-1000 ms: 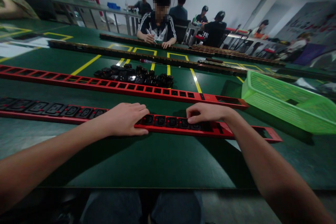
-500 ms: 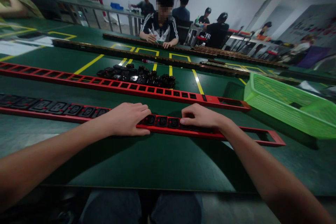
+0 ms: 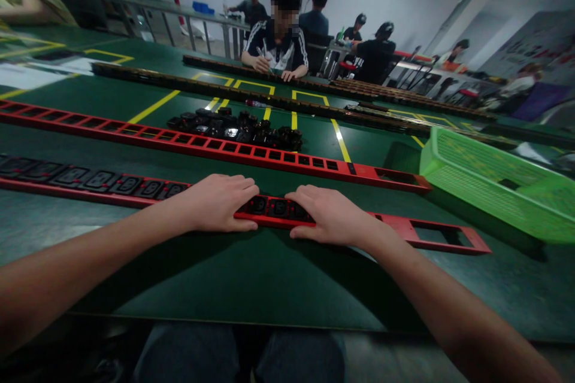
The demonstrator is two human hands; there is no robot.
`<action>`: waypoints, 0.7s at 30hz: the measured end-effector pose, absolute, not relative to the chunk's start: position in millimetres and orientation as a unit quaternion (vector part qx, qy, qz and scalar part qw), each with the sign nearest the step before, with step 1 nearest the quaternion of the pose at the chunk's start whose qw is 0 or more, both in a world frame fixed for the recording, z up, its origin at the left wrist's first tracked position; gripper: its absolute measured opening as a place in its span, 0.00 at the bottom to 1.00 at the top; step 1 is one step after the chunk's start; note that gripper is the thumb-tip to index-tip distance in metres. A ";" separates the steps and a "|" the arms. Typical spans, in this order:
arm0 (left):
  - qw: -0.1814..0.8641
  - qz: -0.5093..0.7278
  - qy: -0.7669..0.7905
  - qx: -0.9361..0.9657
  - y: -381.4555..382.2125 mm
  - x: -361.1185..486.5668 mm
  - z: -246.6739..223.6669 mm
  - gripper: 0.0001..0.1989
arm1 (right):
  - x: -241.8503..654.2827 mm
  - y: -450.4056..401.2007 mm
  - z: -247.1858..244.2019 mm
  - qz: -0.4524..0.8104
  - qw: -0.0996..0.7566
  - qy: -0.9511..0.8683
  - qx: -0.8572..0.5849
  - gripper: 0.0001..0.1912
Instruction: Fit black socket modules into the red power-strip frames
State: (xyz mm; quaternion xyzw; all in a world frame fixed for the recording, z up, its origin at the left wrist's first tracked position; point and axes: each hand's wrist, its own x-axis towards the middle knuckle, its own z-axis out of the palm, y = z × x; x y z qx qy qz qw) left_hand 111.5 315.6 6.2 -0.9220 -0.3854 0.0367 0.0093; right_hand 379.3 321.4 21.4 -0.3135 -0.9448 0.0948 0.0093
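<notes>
A long red metal strip [image 3: 399,228] fitted with a row of black power sockets [image 3: 281,208] lies across the table in front of me. My left hand [image 3: 220,203] grips it across its width, thumb along the near edge and fingers over the far edge. My right hand [image 3: 332,216] clasps the same strip a little farther right, thumb also on the near side. A few sockets show in the gap between the hands; those under the palms are hidden. Past the right hand, the strip ends in a rectangular cutout.
Behind it lies a second red strip [image 3: 366,175] with bare openings. Beyond that is a pile of loose black sockets [image 3: 229,127]. A green basket [image 3: 485,197] stands at right. Long dark strips [image 3: 215,88] cross the table toward a seated co-worker [image 3: 278,42] holding a pen-like tool.
My right hand has shifted slightly left and turned from a curled position with the thumb on the sockets to a grasp across the strip. The left hand has stayed in place.
</notes>
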 end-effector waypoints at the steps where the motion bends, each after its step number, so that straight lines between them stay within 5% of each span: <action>1: 0.008 0.037 -0.385 -0.922 315.8 111.6 6.2 0.22 | 376.6 319.3 20.1 0.082 0.004 -0.946 -0.314 0.32; 7: -0.001 0.038 -0.386 -0.922 316.1 111.3 4.7 0.22 | 398.9 336.6 32.3 0.070 0.061 -0.914 -0.394 0.30; 11: -0.008 0.026 -0.384 -0.923 316.4 110.0 3.2 0.23 | 490.7 363.7 53.4 -0.135 0.154 -0.772 -0.602 0.26; 14: -0.012 0.021 -0.382 -0.924 316.5 108.9 2.3 0.23 | 592.9 366.0 68.9 -0.227 0.087 -0.630 -0.737 0.27; 16: -0.013 0.016 -0.380 -0.925 316.8 108.3 1.4 0.23 | 654.1 355.9 76.6 -0.169 -0.029 -0.535 -0.827 0.27; 21: -0.017 0.007 -0.376 -0.926 318.7 107.5 -1.7 0.23 | 722.0 315.4 79.1 -0.101 -0.087 -0.518 -0.845 0.21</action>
